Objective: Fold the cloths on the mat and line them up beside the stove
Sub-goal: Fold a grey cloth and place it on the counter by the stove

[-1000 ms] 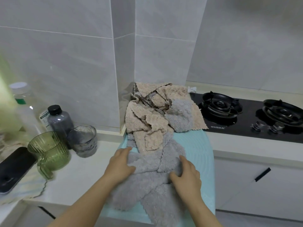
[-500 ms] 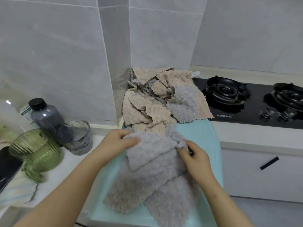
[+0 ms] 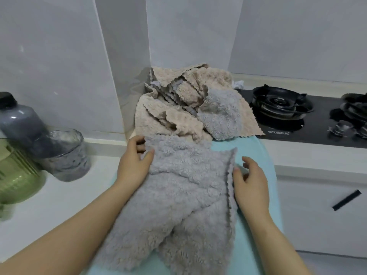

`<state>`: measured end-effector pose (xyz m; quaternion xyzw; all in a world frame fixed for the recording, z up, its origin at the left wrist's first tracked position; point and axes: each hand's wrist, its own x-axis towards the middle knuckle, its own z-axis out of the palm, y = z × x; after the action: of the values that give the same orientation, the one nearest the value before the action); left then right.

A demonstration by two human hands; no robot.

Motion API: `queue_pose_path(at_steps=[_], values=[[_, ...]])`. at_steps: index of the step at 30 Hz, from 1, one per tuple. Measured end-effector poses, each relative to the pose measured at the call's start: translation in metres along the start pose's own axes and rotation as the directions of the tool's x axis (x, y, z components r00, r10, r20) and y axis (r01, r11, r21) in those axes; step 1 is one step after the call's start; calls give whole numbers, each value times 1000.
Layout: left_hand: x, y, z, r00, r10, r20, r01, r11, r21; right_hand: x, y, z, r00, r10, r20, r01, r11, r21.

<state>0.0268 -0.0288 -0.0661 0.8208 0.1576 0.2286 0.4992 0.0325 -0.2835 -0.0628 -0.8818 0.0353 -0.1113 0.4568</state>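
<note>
A fluffy grey cloth (image 3: 186, 187) lies spread on the light blue mat (image 3: 256, 155), over another grey cloth that reaches the near edge. My left hand (image 3: 134, 161) pinches the cloth's far left corner between thumb and fingers. My right hand (image 3: 250, 181) rests at the cloth's right edge with relaxed fingers, touching the hem. Behind them a heap of beige and grey cloths (image 3: 184, 108) is piled in the wall corner, one beige cloth lapping onto the black stove (image 3: 309, 124).
On the white counter to the left stand a grey glass tumbler (image 3: 65, 155), a dark-capped bottle (image 3: 17, 120) and a green ribbed jug (image 3: 15, 175). Cabinet fronts with a black handle (image 3: 346, 200) lie below the stove at right.
Both hands drew apart and pulled the grey cloth out flatter across the mat. My right hand let go of the pinched hem and now rests beside it.
</note>
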Motion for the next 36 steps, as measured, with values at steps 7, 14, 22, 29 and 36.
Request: queue_pose_path(at_steps=[7, 14, 22, 29, 36], values=[[-7, -3, -9, 996, 86, 13, -85, 993, -81, -16, -2, -4, 995, -56, 88, 53, 998, 39], [-64, 5, -47, 924, 325, 202, -354, 927, 127, -84, -6, -6, 991, -121, 63, 129, 979, -158], [-99, -6, -78, 800, 248, 547, -419, 883, 212, -98, -6, -34, 981, -12, -194, 16, 1000, 17], [-117, -1, -93, 713, 391, 581, -570, 807, 156, -128, -12, -43, 965, -250, -78, 241, 964, -108], [-130, -8, -96, 627, 404, 667, -653, 738, 167, -160, -3, -20, 818, -404, 409, 528, 809, -257]])
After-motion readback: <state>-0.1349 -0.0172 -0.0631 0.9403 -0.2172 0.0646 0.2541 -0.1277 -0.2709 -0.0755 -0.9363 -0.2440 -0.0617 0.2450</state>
